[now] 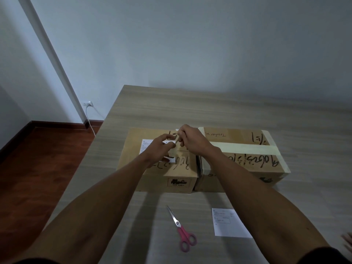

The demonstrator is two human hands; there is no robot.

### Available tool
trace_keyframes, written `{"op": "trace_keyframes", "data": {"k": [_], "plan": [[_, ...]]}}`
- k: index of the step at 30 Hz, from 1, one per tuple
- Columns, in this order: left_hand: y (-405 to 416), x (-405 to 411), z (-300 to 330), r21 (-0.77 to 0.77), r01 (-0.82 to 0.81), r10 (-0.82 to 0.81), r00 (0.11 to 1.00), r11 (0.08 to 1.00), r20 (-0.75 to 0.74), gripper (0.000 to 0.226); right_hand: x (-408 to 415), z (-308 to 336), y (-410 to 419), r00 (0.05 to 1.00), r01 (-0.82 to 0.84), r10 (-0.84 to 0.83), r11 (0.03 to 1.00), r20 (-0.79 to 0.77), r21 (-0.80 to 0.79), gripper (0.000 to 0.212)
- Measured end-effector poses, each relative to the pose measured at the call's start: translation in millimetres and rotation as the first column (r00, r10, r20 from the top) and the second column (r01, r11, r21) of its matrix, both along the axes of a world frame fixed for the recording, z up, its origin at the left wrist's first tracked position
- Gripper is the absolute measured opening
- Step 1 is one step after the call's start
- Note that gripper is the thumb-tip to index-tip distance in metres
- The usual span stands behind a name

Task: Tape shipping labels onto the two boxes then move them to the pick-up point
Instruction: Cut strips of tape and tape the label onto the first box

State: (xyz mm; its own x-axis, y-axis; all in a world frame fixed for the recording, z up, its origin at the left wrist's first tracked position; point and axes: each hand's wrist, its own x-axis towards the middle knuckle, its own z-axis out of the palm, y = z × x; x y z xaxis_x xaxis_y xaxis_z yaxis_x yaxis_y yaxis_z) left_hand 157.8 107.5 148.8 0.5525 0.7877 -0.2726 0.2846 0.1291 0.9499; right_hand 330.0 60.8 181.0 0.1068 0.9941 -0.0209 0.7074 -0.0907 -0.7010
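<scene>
Both my hands meet over the smaller brown cardboard box, which sits on the pale wood-grain table touching the larger taped cardboard box to its right. My left hand rests on the white shipping label lying on that smaller lid, fingers pinching the near end of a short strip of pale tape. My right hand is curled, pinching the strip's far end. The strip runs away from me along the label's right edge, directly beneath my grip, so I judge the next move is straight down. A second white label and pink-handled scissors lie nearer me.
</scene>
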Motion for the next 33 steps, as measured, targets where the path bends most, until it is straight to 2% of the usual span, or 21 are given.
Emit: {"op": "trace_keyframes", "data": {"k": [5, 8, 10, 13, 16, 19, 24, 27, 33], "plan": [[-5.1, 0.4, 1.1, -0.093, -0.019, 0.022, 0.999, 0.995, 0.032, 0.028, 2.5, 8.3, 0.8, 1.0, -0.008, 0.008, 1.0, -0.015, -0.003, 0.025], [-5.3, -0.9, 0.2, -0.025, 0.027, -0.028, 0.999, 0.999, -0.023, 0.024, 5.5, 12.4, 1.5, 0.999, -0.041, 0.041, 0.999, 0.003, 0.001, 0.016], [-4.9, -2.7, -2.2, 0.026, 0.061, -0.059, 0.997, 0.998, -0.052, 0.035, 7.7, 14.1, 2.2, 0.998, -0.052, 0.052, 0.999, 0.024, 0.006, 0.012], [-7.8, -3.1, -1.8, 0.005, 0.085, -0.085, 0.996, 0.996, -0.034, 0.046, 8.7, 15.9, 1.9, 0.998, -0.052, 0.05, 0.998, 0.047, 0.035, 0.015], [-8.3, -1.9, 0.2, -0.012, 0.078, -0.078, 0.996, 0.997, -0.036, 0.033, 8.1, 15.9, 1.4, 1.0, -0.01, 0.01, 0.997, 0.011, 0.073, 0.015], [-8.3, -3.6, -3.4, -0.024, 0.02, -0.021, 0.999, 1.0, -0.033, 0.037, 8.9, 19.7, 2.5, 0.999, 0.038, -0.036, 0.995, -0.023, 0.09, 0.015], [-8.3, -4.8, -5.7, 0.001, -0.002, 0.002, 1.0, 1.0, 0.001, 0.028, 8.5, 23.0, 2.9, 1.0, 0.008, -0.009, 0.997, 0.006, 0.073, 0.017], [-9.1, -4.5, -3.7, 0.054, 0.037, -0.038, 0.999, 0.998, 0.026, 0.044, 8.2, 24.3, 3.4, 0.999, -0.02, 0.018, 0.998, 0.036, 0.065, 0.018], [-8.4, -5.6, 0.0, 0.092, 0.088, -0.093, 0.994, 0.992, 0.06, 0.053, 6.3, 26.3, 5.0, 0.998, -0.036, 0.031, 0.996, 0.056, 0.083, 0.013]]}}
